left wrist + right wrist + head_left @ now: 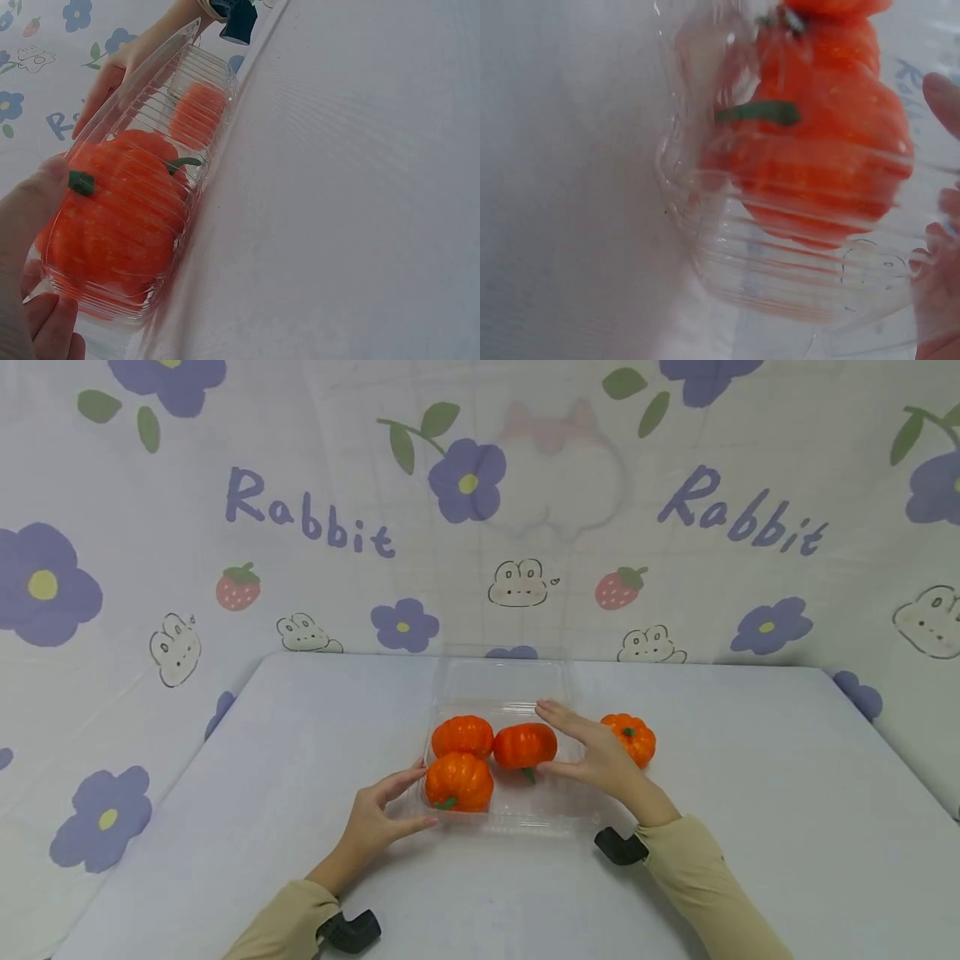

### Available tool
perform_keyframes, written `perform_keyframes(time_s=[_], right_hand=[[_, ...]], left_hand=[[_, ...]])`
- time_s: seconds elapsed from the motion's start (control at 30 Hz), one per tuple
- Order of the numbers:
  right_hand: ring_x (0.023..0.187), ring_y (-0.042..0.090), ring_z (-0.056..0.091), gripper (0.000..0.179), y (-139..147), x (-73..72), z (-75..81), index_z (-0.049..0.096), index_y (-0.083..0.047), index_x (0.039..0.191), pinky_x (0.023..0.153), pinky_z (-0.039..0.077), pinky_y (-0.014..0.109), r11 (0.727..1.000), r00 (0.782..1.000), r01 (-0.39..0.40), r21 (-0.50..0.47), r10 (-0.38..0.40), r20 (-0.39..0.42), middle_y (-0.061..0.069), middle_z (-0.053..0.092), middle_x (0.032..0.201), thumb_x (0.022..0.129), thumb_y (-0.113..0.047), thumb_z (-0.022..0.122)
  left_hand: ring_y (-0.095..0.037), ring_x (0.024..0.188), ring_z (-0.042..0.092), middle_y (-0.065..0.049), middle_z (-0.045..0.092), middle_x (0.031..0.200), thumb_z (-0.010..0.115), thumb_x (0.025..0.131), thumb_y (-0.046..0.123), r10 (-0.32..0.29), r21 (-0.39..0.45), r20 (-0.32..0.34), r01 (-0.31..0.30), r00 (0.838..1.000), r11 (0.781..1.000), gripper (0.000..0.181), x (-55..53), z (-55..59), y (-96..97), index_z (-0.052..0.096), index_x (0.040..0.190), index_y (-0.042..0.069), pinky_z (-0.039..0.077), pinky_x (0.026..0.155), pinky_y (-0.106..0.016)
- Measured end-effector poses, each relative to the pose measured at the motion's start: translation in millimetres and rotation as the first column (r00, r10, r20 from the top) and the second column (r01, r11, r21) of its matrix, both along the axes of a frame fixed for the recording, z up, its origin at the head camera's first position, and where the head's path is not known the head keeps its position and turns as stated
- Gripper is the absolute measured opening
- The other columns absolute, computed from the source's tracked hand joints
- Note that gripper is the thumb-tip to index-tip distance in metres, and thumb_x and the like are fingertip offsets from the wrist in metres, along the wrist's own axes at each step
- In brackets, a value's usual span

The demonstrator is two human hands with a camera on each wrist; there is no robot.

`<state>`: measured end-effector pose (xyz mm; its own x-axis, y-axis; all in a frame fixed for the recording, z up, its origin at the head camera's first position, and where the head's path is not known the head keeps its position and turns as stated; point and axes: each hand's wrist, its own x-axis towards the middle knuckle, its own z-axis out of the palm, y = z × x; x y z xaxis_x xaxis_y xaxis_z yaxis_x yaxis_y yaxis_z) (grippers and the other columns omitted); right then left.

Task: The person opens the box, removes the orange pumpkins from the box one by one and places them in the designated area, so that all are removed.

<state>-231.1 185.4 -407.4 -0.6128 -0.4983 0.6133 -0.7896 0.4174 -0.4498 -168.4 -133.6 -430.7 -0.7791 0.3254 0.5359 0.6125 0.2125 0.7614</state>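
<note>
left hand [375,814] is holding the clear box [540,820] by its corner | right hand [598,758] is hovering, fingers apart, beside a pumpkin [525,745] | keeping the box still should be helping

Lettering: two items, both on the white printed backdrop cloth [337,589]. Left inscription [307,517]: "Rabbit", purple, handwritten style, capital initial, line sloping down rightward. Right inscription [741,522]: "Rabbit", same colour and style, likewise sloping. Partial readings on the cloth: capital "R" [57,125], left wrist view; opening letters "Ra" [910,81], right wrist view, remainder blurred.
</note>
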Motion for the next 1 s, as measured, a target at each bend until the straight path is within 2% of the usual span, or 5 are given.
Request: perform_keyframes(time_s=[0.43,0.63,0.73,0.87,1.0], right_hand=[[0.120,0.024,0.041,0.068,-8.3,-7.2,8.3,0.051,0.001,0.124,0.094,0.037,0.042,0.998,0.997,-0.037,0.057,0.033,0.072,0.013,0.046,0.129,0.066,-0.017,0.080],[0.111,0.022,0.050,0.045,-11.4,-8.9,3.3,0.063,-0.005,0.112,0.091,0.041,0.041,0.996,0.977,-0.045,0.074,0.029,0.209,0.007,0.057,0.118,0.072,-0.023,0.076],[0.110,0.022,0.051,0.036,-11.9,-7.8,3.8,0.066,-0.005,0.107,0.089,0.042,0.040,0.997,0.964,-0.063,0.051,0.047,0.261,0.007,0.058,0.117,0.074,-0.019,0.074],[0.110,0.022,0.051,0.037,-10.9,-7.5,4.7,0.065,-0.004,0.108,0.089,0.043,0.038,0.996,0.965,-0.078,0.052,0.062,0.255,0.009,0.057,0.118,0.073,-0.012,0.075],[0.115,0.022,0.047,0.046,-7.3,-7.5,2.3,0.062,-0.004,0.114,0.093,0.039,0.038,0.992,0.974,-0.080,0.101,0.055,0.222,0.009,0.053,0.123,0.071,-0.010,0.076]], left_hand=[[-0.037,0.110,0.047,-0.029,0.052,0.114,0.078,0.059,-0.009,0.000,0.008,0.011,0.000,1.000,1.000,0.056,-2.2,1.7,1.1,0.055,0.109,-0.013,0.039,0.090,-0.043],[-0.032,0.111,0.048,-0.028,0.052,0.115,0.078,0.060,-0.006,0.006,-0.001,0.021,-0.006,1.000,1.000,0.055,-0.2,0.6,-1.7,0.055,0.109,-0.012,0.039,0.091,-0.034],[-0.031,0.111,0.048,-0.028,0.052,0.115,0.078,0.060,-0.007,-0.002,0.008,0.015,0.002,1.000,1.000,0.054,0.3,-0.4,-2.6,0.055,0.109,-0.012,0.039,0.091,-0.031],[-0.032,0.111,0.048,-0.028,0.052,0.115,0.078,0.060,-0.008,-0.007,0.020,0.008,0.007,1.000,1.000,0.054,-0.6,-0.4,-1.9,0.055,0.109,-0.012,0.039,0.092,-0.030],[-0.032,0.111,0.049,-0.028,0.052,0.114,0.078,0.060,-0.008,0.003,0.015,0.006,-0.003,1.000,1.000,0.054,-0.1,0.9,-0.3,0.055,0.108,-0.012,0.039,0.092,-0.027]])
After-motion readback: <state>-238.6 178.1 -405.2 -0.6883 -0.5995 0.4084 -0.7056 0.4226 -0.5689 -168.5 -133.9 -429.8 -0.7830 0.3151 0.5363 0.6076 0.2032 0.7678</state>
